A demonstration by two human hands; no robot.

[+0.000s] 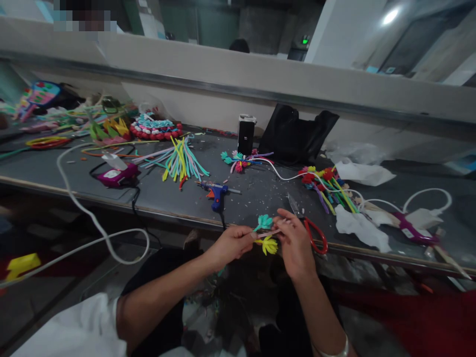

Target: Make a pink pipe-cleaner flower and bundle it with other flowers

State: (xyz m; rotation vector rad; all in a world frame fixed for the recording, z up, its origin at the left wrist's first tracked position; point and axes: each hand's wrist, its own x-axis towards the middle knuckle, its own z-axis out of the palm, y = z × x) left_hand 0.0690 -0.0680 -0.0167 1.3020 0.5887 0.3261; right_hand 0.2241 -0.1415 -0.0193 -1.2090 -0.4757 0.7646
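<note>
My left hand (232,244) pinches the stems of a turquoise pipe-cleaner flower (264,221) and a yellow pipe-cleaner flower (268,245), in front of the table's edge. A pale pink stem (268,233) runs between the two blooms from my left fingers to my right hand (295,243). The right fingers are closed around its far end, which they partly hide. Just behind my hands lie a blue glue gun (217,195) and scissors with red handles (316,237).
Bundled pipe cleaners (184,161) and small finished flowers (240,161) lie farther back. A phone (246,135) stands near a black bag (297,131). White cables and purple devices (115,174) sit at both sides. More colourful flowers (320,177) lie at the right.
</note>
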